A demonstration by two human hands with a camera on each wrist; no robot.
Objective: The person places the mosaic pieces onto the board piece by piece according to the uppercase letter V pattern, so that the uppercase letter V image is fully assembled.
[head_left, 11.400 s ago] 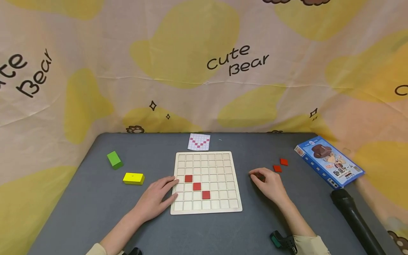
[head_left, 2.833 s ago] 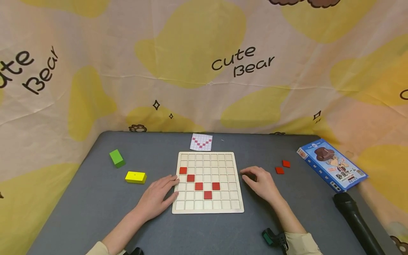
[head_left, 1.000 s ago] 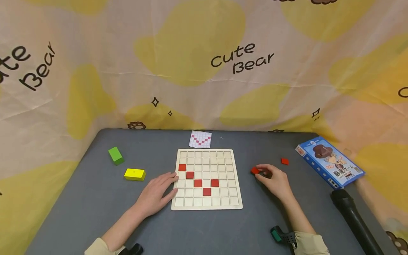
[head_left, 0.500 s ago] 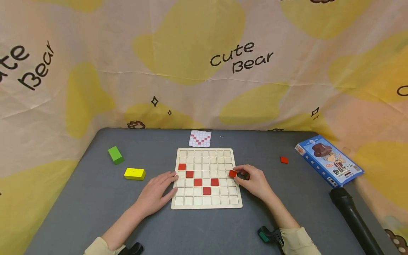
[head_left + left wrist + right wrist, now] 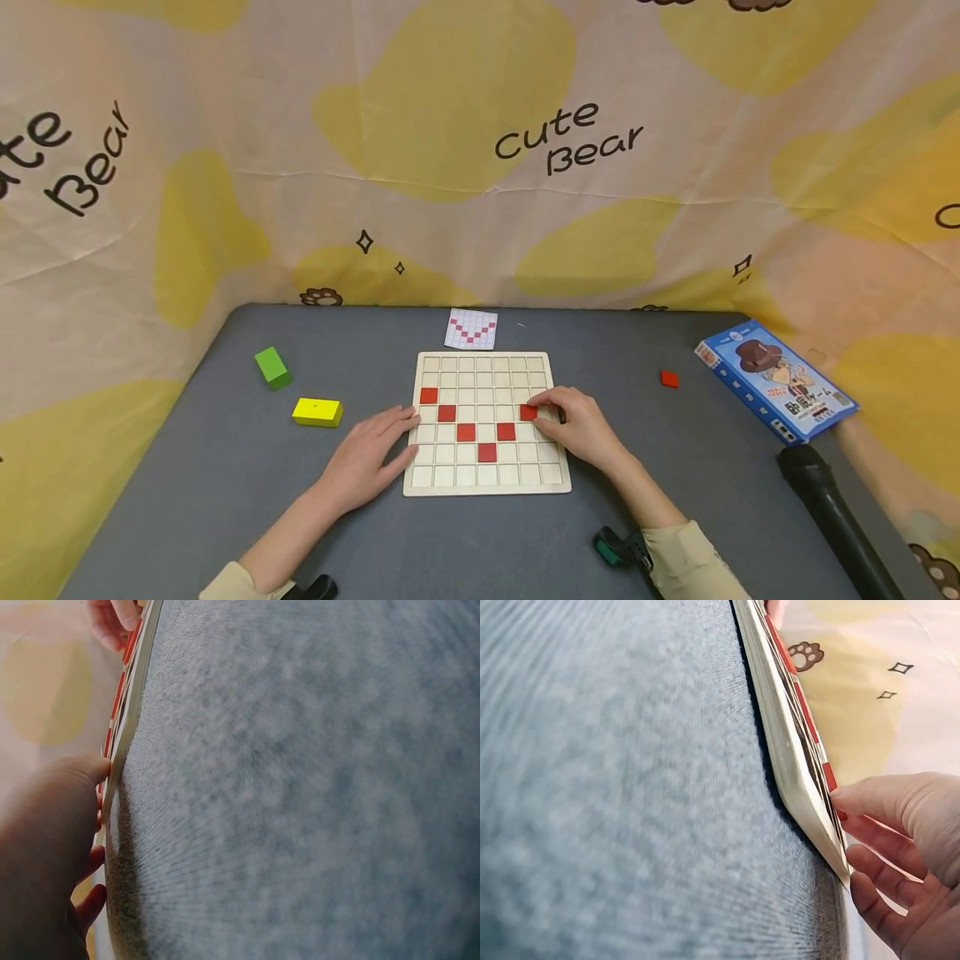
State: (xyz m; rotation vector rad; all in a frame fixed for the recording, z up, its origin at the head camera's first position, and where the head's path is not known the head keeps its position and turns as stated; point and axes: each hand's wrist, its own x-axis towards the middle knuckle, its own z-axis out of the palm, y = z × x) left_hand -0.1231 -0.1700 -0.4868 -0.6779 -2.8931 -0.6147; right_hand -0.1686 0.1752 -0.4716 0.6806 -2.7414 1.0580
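A pale square grid board (image 5: 487,490) lies mid-table with several red square tiles on it, such as the lowest one (image 5: 487,452). My right hand (image 5: 583,427) pinches a red tile (image 5: 527,412) between thumb and fingers at a cell near the board's right side. In the right wrist view, the thumb (image 5: 862,796) meets the red row along the board's top. Relaxed fingers of my left hand (image 5: 366,454) rest on the board's left edge, holding no tile. The left wrist view shows that thumb (image 5: 88,766) against the rim.
Behind the board lies a small card (image 5: 471,329) printed with a V of red squares. One loose red tile (image 5: 669,380) lies to the right, near a blue box (image 5: 780,379) and a black microphone (image 5: 840,517). Green (image 5: 273,367) and yellow blocks (image 5: 317,412) stand left.
Several red tiles lie on the board now, against three at first. My right hand has picked up one of two loose tiles and carried it left onto the board. The left hand stays put.
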